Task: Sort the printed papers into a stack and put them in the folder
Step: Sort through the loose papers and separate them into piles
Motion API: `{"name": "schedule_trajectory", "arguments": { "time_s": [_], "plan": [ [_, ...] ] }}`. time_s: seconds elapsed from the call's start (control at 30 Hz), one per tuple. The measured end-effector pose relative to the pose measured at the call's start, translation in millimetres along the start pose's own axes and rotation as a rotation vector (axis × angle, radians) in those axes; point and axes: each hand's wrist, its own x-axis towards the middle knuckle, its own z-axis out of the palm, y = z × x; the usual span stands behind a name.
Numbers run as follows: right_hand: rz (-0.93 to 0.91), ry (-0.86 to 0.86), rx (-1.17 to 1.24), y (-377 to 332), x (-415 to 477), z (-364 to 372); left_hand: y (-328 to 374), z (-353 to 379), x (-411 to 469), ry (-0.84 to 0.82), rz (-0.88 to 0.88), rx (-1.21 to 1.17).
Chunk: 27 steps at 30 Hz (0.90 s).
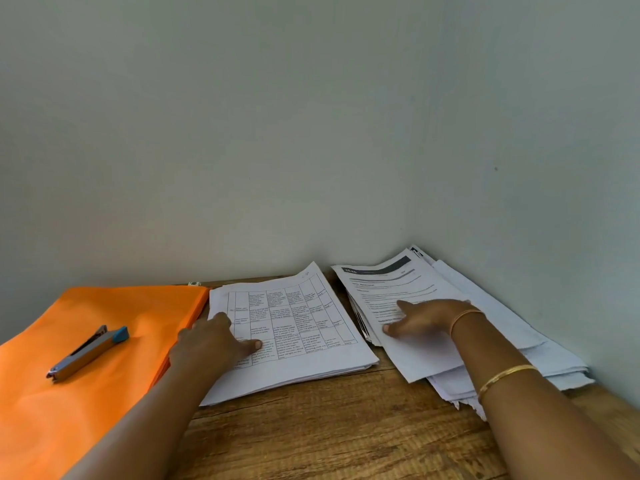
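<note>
On the wooden desk (329,431), the left grip (211,341) lies apart and relaxed, fingers flat on the neat stack of printed papers (304,334), whose top sheet bears a table. This stack lies just beside the orange folder (86,410) at the left, on which a stapler (88,353) rests. The right grip (422,320), fingers spread and straight, clamped on nothing, presses on the top sheet (381,292) of the loose pile (519,341) in the right corner by the wall.
</note>
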Motion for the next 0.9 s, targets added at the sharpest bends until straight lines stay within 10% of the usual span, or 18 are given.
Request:
{"name": "schedule_trajectory", "arguments": {
  "time_s": [0.33,0.5,0.9],
  "plan": [
    [-0.108,-0.024,0.054,-3.2,-14.7,-10.3,1.8,-7.2,-6.5,0.057,-0.026,-0.092],
    [-0.149,0.239,0.049,-20.3,-9.1,-4.9,0.2,-13.2,-8.3,0.054,-0.062,-0.179],
    [-0.250,0.045,-0.001,-43.4,-29.2,1.1,-1.7,-17.0,-4.4,0.130,-0.095,-0.313]
  ]
}}
